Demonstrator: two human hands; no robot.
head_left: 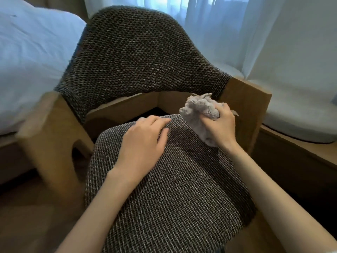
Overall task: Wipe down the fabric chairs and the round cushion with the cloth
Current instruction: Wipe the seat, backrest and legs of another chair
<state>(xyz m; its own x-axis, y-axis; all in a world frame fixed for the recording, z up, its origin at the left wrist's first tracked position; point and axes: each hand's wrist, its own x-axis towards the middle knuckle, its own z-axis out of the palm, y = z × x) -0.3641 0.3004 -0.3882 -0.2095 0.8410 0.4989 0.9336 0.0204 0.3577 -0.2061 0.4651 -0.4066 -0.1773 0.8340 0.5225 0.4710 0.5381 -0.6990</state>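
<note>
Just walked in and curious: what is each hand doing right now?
Left hand: open, fingers flat on the chair seat, holding nothing.
Right hand: gripping the bunched cloth.

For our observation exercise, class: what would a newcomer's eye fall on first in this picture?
A dark woven fabric chair with a wooden frame fills the middle of the view. At the far right of its seat, the right hand grips a crumpled pale cloth, while the left hand lies open on it. White bedding lies at the left, sheer curtains behind.
</note>
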